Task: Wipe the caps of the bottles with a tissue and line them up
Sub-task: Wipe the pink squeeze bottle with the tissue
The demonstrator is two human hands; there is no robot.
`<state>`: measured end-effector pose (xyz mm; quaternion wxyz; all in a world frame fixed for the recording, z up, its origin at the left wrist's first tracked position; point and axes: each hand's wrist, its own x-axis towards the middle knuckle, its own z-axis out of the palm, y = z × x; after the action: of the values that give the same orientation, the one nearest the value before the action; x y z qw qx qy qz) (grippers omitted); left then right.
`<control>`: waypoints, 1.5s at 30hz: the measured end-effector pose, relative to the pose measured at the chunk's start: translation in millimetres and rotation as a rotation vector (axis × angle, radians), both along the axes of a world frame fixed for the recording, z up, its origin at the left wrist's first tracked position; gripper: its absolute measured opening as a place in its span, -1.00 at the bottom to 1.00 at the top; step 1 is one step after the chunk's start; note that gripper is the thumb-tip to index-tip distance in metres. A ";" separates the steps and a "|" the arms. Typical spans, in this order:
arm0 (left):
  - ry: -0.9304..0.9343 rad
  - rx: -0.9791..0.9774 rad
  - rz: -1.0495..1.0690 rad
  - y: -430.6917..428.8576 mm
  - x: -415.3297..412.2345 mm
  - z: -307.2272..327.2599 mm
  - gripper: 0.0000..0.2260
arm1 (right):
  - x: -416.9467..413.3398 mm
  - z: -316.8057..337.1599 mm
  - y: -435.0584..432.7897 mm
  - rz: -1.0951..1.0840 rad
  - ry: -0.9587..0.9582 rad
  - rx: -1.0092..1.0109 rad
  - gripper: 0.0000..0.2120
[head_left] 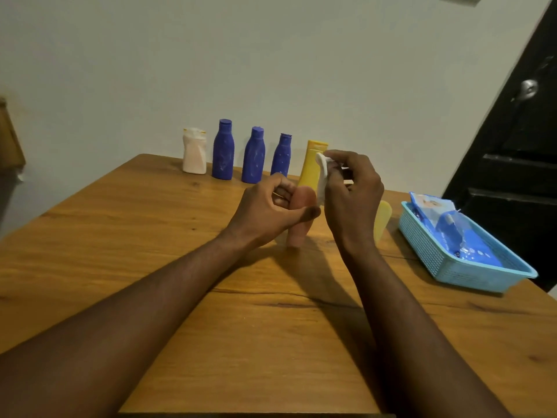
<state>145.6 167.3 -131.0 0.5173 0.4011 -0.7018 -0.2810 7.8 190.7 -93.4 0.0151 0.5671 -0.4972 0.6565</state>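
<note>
The peach bottle (297, 233) stands mid-table (150, 236), its long axis near upright toward 12 o'clock, gripped from 9 o'clock by the left hand (265, 209), with the tissue (322, 179) pinched in the right hand (352, 194) just beside its top at 1 o'clock.

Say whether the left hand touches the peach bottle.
Touching. The head view shows the left hand holding the peach bottle, thumb and fingers curled round it; the right hand pinches the tissue.

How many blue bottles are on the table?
3, upright in the back row: left blue bottle beside the white bottle, middle blue bottle, right blue bottle beside the yellow bottle. None looks hidden.
</note>
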 end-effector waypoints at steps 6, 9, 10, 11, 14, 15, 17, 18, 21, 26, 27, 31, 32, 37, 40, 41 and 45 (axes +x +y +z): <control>-0.026 -0.046 0.040 0.8 -17.6 4.0 -0.51 | -12.6 11.7 3.3 -0.016 -0.061 -0.109 -0.78; -0.036 -0.040 0.032 0.4 -23.2 0.9 -0.53 | -26.6 18.9 3.1 -0.049 -0.110 -0.154 -0.80; -0.045 -0.044 0.038 0.3 -24.3 0.0 -0.53 | -31.9 20.9 2.1 -0.059 -0.132 -0.165 -0.79; -0.057 -0.047 0.043 0.4 -26.0 -0.6 -0.53 | -37.3 22.5 1.5 -0.069 -0.158 -0.172 -0.79; -0.084 -0.046 0.046 0.6 -32.0 -2.5 -0.55 | -50.1 25.1 0.0 -0.098 -0.224 -0.183 -0.80; -0.091 -0.046 0.049 0.4 -34.2 -3.3 -0.55 | -52.6 25.5 -0.4 -0.103 -0.237 -0.187 -0.80; -0.102 -0.047 0.051 0.0 -40.1 -4.3 -0.54 | -57.2 26.2 -0.2 -0.111 -0.252 -0.195 -0.80; -0.106 -0.048 0.053 -0.3 -43.4 -4.4 -0.54 | -59.3 26.7 -0.1 -0.113 -0.254 -0.200 -0.80; -0.097 -0.043 0.060 -2.0 -52.6 -4.7 -0.54 | -62.5 27.4 -0.4 -0.113 -0.251 -0.205 -0.79; -0.095 -0.041 0.079 -6.3 -67.7 -4.9 -0.54 | -65.2 25.7 -3.1 -0.114 -0.236 -0.196 -0.78; -0.094 -0.039 0.081 -7.2 -70.2 -4.9 -0.54 | -65.8 25.6 -3.7 -0.114 -0.232 -0.191 -0.78; -0.087 -0.027 0.074 -9.2 -77.1 -5.8 -0.52 | -67.9 24.2 -5.4 -0.095 -0.175 -0.121 -0.78; -0.084 -0.019 0.071 -8.9 -77.7 -5.6 -0.52 | -67.9 23.2 -6.2 -0.088 -0.150 -0.086 -0.78; -0.086 -0.012 0.061 -5.9 -78.5 -4.4 -0.51 | -66.4 18.0 -9.3 -0.082 -0.035 0.032 -0.78; -0.086 -0.005 0.058 -4.7 -79.1 -4.7 -0.50 | -66.8 17.3 -8.1 -0.087 -0.026 0.057 -0.77; -0.086 -0.004 0.058 -4.7 -79.1 -4.7 -0.50 | -67.0 17.3 -7.7 -0.090 -0.024 0.061 -0.77; -0.078 0.006 0.065 -4.7 -80.6 -5.0 -0.51 | -68.0 17.1 -7.1 -0.112 -0.011 0.063 -0.77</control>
<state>65.0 162.7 -136.0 0.4971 0.4360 -0.7072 -0.2503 -60.2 183.7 -76.3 0.0312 0.5348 -0.5486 0.6419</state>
